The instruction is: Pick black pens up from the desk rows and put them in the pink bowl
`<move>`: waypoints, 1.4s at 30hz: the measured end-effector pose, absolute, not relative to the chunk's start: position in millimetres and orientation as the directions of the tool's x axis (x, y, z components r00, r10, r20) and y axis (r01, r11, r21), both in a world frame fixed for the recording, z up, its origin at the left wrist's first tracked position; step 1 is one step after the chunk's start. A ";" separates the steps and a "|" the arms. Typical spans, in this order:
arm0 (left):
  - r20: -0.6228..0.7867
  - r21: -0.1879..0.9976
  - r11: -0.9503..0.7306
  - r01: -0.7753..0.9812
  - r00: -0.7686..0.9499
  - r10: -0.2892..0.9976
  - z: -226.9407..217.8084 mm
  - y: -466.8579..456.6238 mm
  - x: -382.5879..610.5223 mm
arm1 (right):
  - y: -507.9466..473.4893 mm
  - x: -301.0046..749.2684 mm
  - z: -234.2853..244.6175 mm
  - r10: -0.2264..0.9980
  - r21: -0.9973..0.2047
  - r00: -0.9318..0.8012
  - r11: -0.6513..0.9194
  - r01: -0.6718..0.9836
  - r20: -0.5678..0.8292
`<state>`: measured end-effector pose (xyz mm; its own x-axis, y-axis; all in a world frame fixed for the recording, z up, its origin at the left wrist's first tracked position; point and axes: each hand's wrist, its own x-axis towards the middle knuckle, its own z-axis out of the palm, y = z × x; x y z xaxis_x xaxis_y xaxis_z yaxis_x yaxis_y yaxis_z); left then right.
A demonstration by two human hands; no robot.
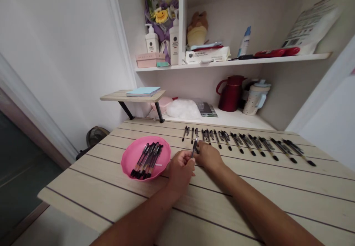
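Observation:
My left hand (pixel 181 168) is closed around the lower part of a gel pen (pixel 195 146), whose bare silver tip points up and away. Right beside it, my right hand (pixel 208 155) is closed, with a small dark piece at its fingertips that looks like the pen's cap; the fingers mostly hide it. Left of my hands, a pink scalloped bowl (pixel 129 151) holds several capped black pens (pixel 148 159). Beyond my hands, a long row of uncapped pens (pixel 237 142) runs to the right, with dark caps lying next to them.
A small raised stand (pixel 113 97) with blue paper (pixel 143 91) is at the table's back left. Behind the table are white stuffing (pixel 183 109), a red jug (pixel 231 94) and a cream tumbler (pixel 255 97). A shelf (pixel 235 63) with bottles and a plush toy hangs above.

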<state>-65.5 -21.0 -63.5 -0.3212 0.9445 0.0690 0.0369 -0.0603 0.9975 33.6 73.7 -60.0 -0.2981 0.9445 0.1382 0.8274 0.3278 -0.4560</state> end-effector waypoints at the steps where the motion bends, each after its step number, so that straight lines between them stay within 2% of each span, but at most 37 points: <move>1: 0.068 0.998 -0.062 0.029 -0.311 0.948 -62.6 -22.0 -65.8 | 71.7 32.1 -61.2 0.937 -0.344 -0.321 0.350 0.871 0.139; 2: 0.066 0.998 -0.063 0.019 -0.297 0.953 -61.7 -23.1 -66.0 | 70.4 32.0 -61.9 0.932 -0.285 -0.339 0.362 0.887 0.129; 4: 0.055 0.998 -0.056 0.002 -0.264 0.963 -59.7 -25.2 -66.1 | 70.6 37.0 -61.1 0.936 -0.281 -0.337 0.353 0.893 0.104; 5: 0.047 0.999 -0.049 -0.001 -0.246 0.968 -58.9 -26.1 -66.0 | 72.0 41.8 -59.4 0.939 -0.340 -0.330 0.342 0.876 0.094; 7: 0.033 0.999 -0.034 -0.004 -0.212 0.977 -58.1 -27.4 -65.4 | 75.9 54.5 -53.9 0.943 -0.590 -0.320 0.313 0.744 0.096; 9: 0.024 1.000 -0.027 -0.015 -0.188 0.982 -58.8 -27.9 -64.5 | 78.7 67.6 -45.8 0.950 -0.879 -0.286 0.237 0.415 0.121; 10: 0.021 0.999 -0.026 -0.023 -0.177 0.984 -59.6 -27.9 -64.2 | 79.0 73.1 -41.4 0.957 -0.961 -0.257 0.189 0.204 0.134; 12: 0.019 0.999 -0.024 -0.029 -0.160 0.987 -61.6 -27.7 -63.8 | 77.1 80.2 -32.9 0.971 -0.982 -0.190 0.116 -0.150 0.144; 13: 0.019 0.999 -0.024 -0.026 -0.152 0.988 -62.6 -27.7 -63.9 | 75.2 81.9 -29.2 0.974 -0.959 -0.174 0.099 -0.264 0.149; 15: 0.017 1.000 -0.019 -0.016 -0.142 0.990 -63.8 -27.6 -64.3 | 70.7 82.3 -23.6 0.973 -0.921 -0.169 0.080 -0.380 0.154; 18: 0.006 1.000 -0.007 -0.003 -0.150 0.989 -63.2 -27.9 -64.8 | 65.2 79.8 -19.4 0.970 -0.909 -0.191 0.059 -0.413 0.150; 23: 0.001 1.000 0.002 0.019 -0.163 0.987 -61.0 -28.0 -64.4 | 62.2 76.5 -20.2 0.964 -0.931 -0.240 0.021 -0.364 0.115; 28: 0.011 1.000 -0.007 0.026 -0.163 0.986 -63.8 -25.9 -64.4 | 59.7 72.1 -26.2 0.945 -0.949 -0.287 0.065 -0.307 0.157; 35: 0.094 0.995 -0.088 0.037 -0.172 0.981 -65.0 -23.8 -64.2 | 53.4 68.7 -29.1 0.898 -0.972 -0.405 0.088 -0.216 0.171; 42: 0.071 0.996 -0.060 0.064 -0.173 0.982 -59.1 -27.1 -63.1 | 52.0 70.8 -29.3 0.873 -0.980 -0.462 0.077 -0.186 0.156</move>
<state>-63.1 -27.1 -59.1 -0.1731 0.9824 0.0706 0.0635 -0.0604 0.9962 70.8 52.0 -29.3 -0.4616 0.8732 0.1563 -0.1858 0.0771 -0.9796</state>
